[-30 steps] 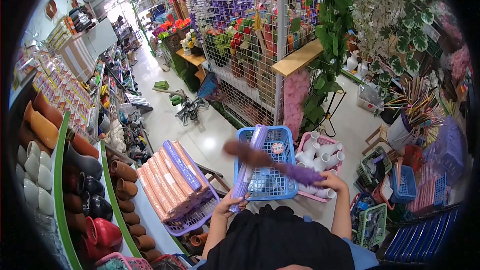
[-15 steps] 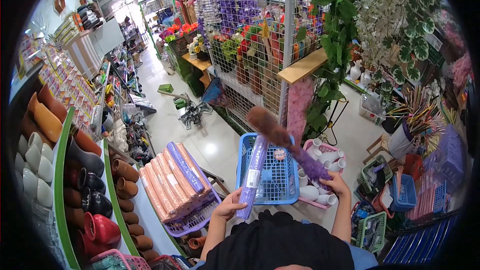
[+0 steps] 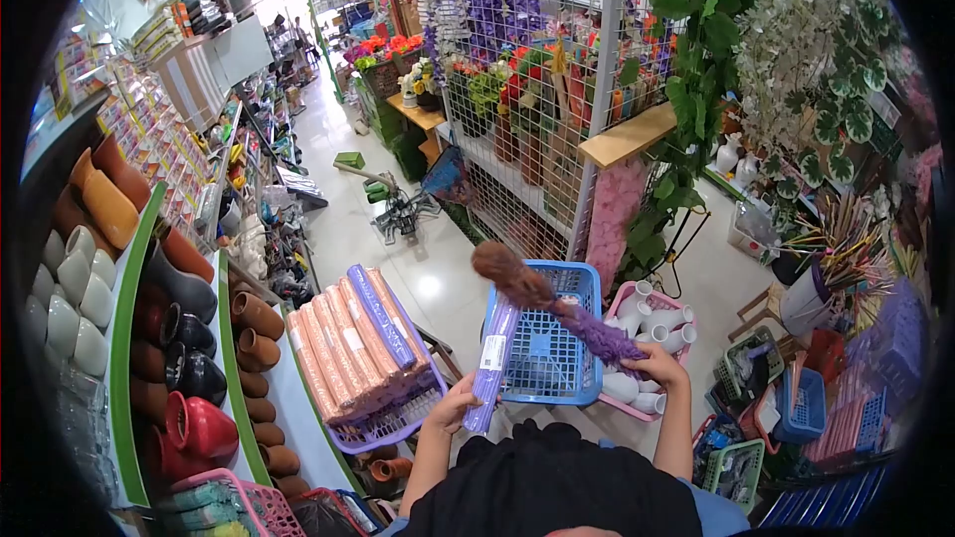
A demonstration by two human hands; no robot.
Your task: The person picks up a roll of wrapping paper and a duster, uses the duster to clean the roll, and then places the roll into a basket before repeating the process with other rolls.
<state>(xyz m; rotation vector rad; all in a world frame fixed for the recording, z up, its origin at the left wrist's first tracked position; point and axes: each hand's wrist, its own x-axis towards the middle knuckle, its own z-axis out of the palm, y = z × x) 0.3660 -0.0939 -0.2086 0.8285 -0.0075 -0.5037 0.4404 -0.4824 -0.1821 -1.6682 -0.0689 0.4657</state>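
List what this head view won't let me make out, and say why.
Head view: label print on the purple roll, too small to read.
Head view: gripped end of the duster, hidden by the right hand.
Head view: the rest of the pink basket at lower left, cut off by the bottom edge.

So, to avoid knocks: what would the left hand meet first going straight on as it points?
The left hand would probably meet the blue basket, beyond the purple roll it holds, though it might pass above; depth is unclear.
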